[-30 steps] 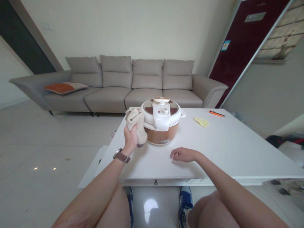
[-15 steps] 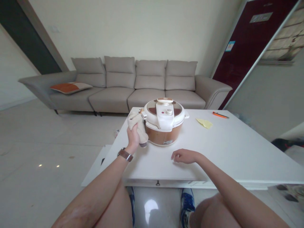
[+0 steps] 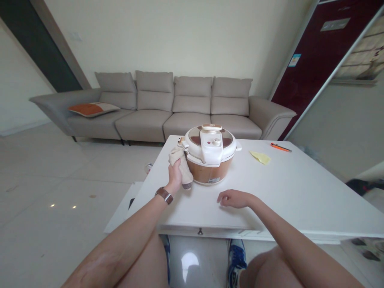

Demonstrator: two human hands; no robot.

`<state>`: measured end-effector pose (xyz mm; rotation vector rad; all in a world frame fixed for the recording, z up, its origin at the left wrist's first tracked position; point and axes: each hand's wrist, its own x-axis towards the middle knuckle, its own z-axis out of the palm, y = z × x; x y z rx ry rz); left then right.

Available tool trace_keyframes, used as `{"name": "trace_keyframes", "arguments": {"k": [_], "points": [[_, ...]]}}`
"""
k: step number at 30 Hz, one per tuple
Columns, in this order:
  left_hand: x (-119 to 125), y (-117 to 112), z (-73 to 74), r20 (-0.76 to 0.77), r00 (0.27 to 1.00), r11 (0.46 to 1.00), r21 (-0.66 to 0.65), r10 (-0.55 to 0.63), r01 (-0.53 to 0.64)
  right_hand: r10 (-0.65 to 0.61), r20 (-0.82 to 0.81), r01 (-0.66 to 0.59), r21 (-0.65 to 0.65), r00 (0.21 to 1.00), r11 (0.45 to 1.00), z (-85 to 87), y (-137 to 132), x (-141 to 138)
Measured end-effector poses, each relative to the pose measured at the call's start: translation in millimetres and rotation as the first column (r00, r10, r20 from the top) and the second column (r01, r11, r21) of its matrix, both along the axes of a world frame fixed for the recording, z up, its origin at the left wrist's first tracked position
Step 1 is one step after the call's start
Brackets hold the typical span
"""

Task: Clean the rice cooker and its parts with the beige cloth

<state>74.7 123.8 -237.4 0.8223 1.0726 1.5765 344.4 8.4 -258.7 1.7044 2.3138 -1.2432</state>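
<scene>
My left hand is closed round a bunched beige cloth with a dark patch at its lower end. The cloth is against the left side of a white and brown electric cooker, or very close to it. That cooker stands upright on the white table, its lid on, with a dial and a handle on top. My right hand is low over the table in front of the cooker, fingers loosely bent and a little apart, with nothing visible in it.
To the right of the cooker lie a yellow cloth and an orange utility knife. A drawer knob sticks out from the table's front. Behind the table stands a grey sofa with an orange and white cushion.
My left hand and the cloth have shifted slightly down and right along the cooker's side. The whole view has swung a little. My right hand stays nearly in place.
</scene>
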Motion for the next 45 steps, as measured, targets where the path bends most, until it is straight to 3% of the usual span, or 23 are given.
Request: {"name": "trace_keyframes", "arguments": {"k": [5,7,12,17,22,28,31,34,38,45], "points": [[-2,-12,17.4,-0.031,0.999,0.969,0.248,0.030,-0.022,0.005,0.008,-0.005,0.012,1.000,1.000,0.6,0,-1],[-2,-14,20.0,-0.042,0.999,0.962,0.272,0.027,-0.014,0.008,0.014,-0.008,0.011,1.000,1.000,1.2,0,-1],[-2,-5,1.5,-0.072,0.997,0.988,0.151,0.004,0.007,0.020,0.001,-0.020,0.009,1.000,1.000,2.4,0,-1],[-5,13,-23.7,0.000,0.999,0.989,-0.143,-0.048,0.048,0.021,0.000,-0.021,0.018,1.000,1.000,3.0,0,-2],[-10,29,-29.2,0.061,0.996,0.978,-0.197,-0.059,0.070,0.017,0.004,-0.017,0.012,1.000,1.000,4.5,-2,-6],[-15,36,-24.9,0.101,0.991,0.992,-0.077,-0.090,0.098,0.021,-0.002,-0.021,0.016,1.000,1.000,4.4,-2,-4],[-18,43,-30.2,0.053,0.993,0.994,-0.011,-0.109,0.109,0.018,0.003,-0.018,0.014,1.000,1.000,2.3,-2,-3],[-19,50,-39.0,0.000,0.992,0.991,-0.043,-0.129,0.129,0.016,0.007,-0.016,0.013,1.000,1.000,1.2,-1,-4],[-15,54,-43.2,-0.019,0.994,0.994,-0.012,-0.111,0.111,0.026,0.017,-0.026,0.009,1.000,1.000,1.5,-1,-7],[-17,62,-39.1,-0.114,0.991,0.985,0.155,-0.063,0.081,0.026,0.022,-0.026,0.011,0.999,1.000,0.1,0,-8]]}}
